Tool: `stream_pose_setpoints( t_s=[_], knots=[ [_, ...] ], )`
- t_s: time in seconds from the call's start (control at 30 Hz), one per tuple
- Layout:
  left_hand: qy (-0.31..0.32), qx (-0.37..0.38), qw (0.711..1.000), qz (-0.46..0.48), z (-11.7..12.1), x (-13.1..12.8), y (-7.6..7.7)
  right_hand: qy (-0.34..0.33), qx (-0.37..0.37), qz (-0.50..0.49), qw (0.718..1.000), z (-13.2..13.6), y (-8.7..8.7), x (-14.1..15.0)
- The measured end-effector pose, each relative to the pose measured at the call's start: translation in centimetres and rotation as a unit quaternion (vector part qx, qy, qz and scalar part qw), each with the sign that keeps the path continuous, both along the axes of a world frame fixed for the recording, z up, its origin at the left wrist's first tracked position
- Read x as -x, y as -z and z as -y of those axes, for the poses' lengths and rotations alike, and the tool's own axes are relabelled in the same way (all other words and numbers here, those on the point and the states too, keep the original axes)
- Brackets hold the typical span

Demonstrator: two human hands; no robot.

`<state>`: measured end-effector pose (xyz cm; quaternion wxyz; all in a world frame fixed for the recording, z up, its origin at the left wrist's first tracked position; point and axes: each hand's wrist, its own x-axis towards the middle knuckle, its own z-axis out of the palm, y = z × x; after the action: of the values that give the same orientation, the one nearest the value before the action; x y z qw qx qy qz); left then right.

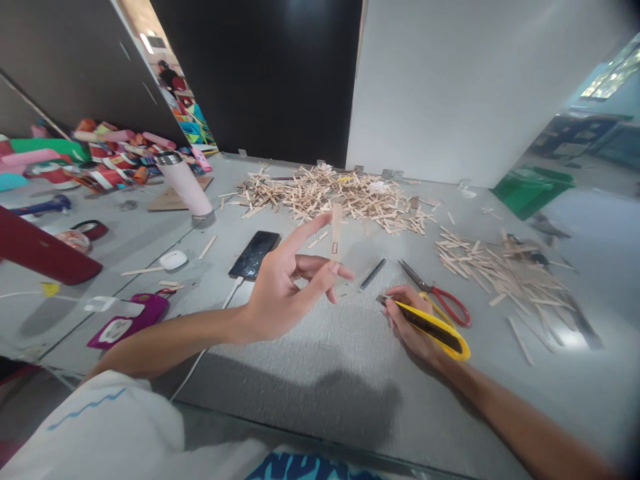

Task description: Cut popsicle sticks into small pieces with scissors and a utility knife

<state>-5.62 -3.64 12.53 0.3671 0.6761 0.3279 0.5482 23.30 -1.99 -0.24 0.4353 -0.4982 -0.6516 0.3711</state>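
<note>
My left hand (pixel 285 290) is raised above the grey table (pixel 320 360), index finger stretched out. It holds a flat wooden stick (pixel 336 230) upright at the fingertips; the stick has a small rectangular notch near its lower end. My right hand (pixel 413 323) rests on the table, closed around a yellow and black utility knife (pixel 437 327). Red-handled scissors (pixel 440 297) lie just behind that hand, and a dark thin rod (pixel 373 273) lies between the two hands.
A big heap of wooden sticks (pixel 330 193) lies at the back, a smaller heap (pixel 500 267) at the right. A phone (pixel 254 255) on a cable, a pink bottle (pixel 187 183), a white case (pixel 173 259) and a purple item (pixel 130 319) are at the left. A green bin (pixel 533 190) stands far right.
</note>
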Motion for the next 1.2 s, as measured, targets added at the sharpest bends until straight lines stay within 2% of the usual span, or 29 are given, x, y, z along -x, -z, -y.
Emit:
stream_pose_setpoints(
  t_s=[0.2,0.43,0.67,1.1,1.2],
  knots=[
    [0.006,-0.008,1.0,0.005,-0.1,-0.09,0.15,-0.002,0.005,0.013,1.0,0.24,-0.5,0.23],
    [0.002,-0.01,1.0,0.004,-0.1,-0.15,0.1,-0.012,-0.004,0.028,1.0,-0.07,0.09,-0.07],
    [0.006,0.001,1.0,0.01,-0.13,-0.23,0.32,-0.019,-0.015,0.05,0.998,0.01,-0.29,0.02],
    [0.015,0.03,0.999,0.011,0.02,-0.5,0.41,-0.015,-0.075,0.1,0.992,0.0,-0.79,0.21],
    [0.016,0.024,0.999,0.016,0.05,-0.58,0.41,-0.02,-0.06,0.097,0.993,0.0,-0.8,0.13]
  ],
)
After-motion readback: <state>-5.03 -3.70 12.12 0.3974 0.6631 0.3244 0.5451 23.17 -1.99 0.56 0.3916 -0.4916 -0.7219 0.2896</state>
